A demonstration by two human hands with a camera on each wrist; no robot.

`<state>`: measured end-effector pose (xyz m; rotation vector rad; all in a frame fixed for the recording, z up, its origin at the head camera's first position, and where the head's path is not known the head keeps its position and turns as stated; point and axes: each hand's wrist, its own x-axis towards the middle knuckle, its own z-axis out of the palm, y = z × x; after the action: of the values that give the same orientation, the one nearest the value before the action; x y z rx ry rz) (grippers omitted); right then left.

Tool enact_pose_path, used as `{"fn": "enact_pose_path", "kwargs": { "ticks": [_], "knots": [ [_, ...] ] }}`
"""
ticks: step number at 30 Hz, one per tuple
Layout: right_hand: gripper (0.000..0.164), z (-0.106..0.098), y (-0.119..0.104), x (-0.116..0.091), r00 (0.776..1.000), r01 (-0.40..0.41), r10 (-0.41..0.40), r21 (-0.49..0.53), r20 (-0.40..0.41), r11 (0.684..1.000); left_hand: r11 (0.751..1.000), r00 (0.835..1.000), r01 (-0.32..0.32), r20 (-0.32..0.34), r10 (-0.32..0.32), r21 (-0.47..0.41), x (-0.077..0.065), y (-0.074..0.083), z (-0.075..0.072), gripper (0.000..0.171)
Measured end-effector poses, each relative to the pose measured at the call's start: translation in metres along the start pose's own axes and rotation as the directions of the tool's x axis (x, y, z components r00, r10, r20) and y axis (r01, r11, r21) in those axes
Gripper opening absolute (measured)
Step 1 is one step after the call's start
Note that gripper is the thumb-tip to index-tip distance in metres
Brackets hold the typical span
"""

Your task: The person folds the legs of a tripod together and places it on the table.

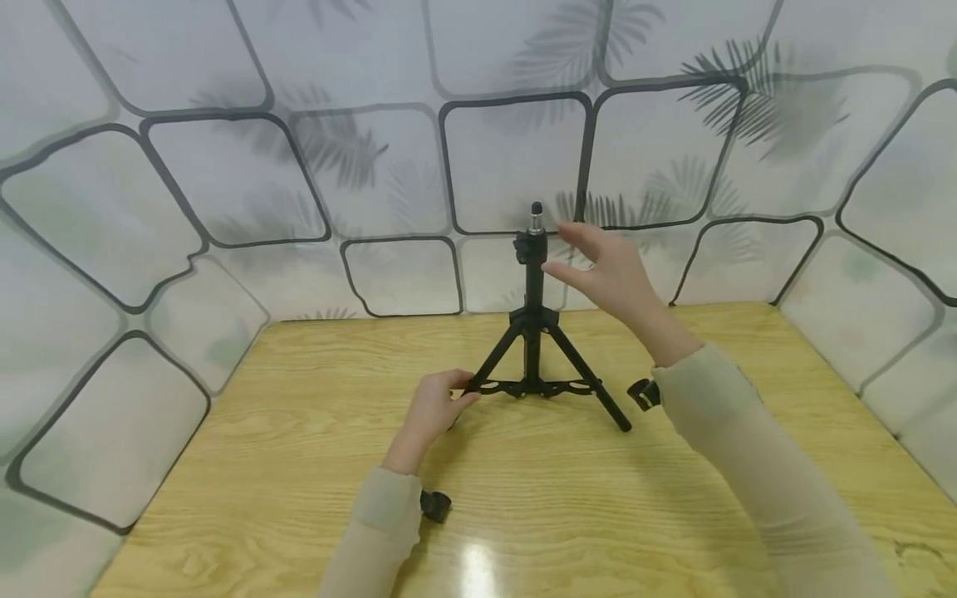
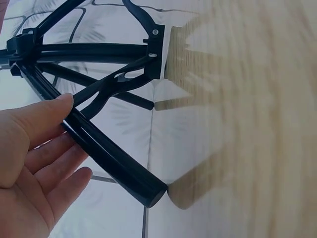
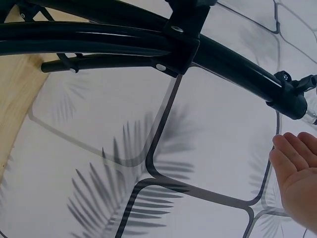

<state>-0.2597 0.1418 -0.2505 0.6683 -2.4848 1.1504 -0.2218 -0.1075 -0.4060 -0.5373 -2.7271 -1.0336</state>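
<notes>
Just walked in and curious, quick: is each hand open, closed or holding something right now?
Left hand: holding a leg of the black tripod.
Right hand: open, holding nothing, raised beside the tripod.

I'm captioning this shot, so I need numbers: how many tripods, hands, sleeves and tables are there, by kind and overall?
Tripod: 1
Hands: 2
Sleeves: 2
Table: 1
Total: 6
</notes>
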Motion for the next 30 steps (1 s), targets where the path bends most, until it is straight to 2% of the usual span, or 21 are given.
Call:
{"fn": "enact_pose_path", "kwargs": {
  "ticks": [4, 11, 21, 30],
  "knots": [
    [0.065, 0.001, -0.004, 0.006, 0.999, -0.040, 0.040, 0.031, 0.026, 0.999, 1.000, 1.000, -0.007, 0.002, 0.007, -0.001, 0.000, -0.001, 0.001, 0.027],
    [0.066, 0.004, -0.007, 0.015, 0.996, -0.069, 0.064, 0.079, 0.063, 0.995, 1.000, 1.000, 0.001, -0.006, -0.002, -0.015, 0.001, 0.000, 0.002, 0.029],
    [0.068, 0.004, -0.007, 0.024, 0.980, -0.156, 0.138, 0.120, 0.143, 0.980, 1.000, 1.000, 0.013, -0.017, -0.013, -0.022, 0.001, 0.001, 0.002, 0.025],
    [0.068, 0.006, -0.007, 0.025, 0.975, -0.192, 0.160, 0.226, 0.154, 0.955, 0.999, 0.999, 0.014, -0.034, -0.016, -0.047, 0.002, 0.001, 0.003, 0.023]
  ]
}}
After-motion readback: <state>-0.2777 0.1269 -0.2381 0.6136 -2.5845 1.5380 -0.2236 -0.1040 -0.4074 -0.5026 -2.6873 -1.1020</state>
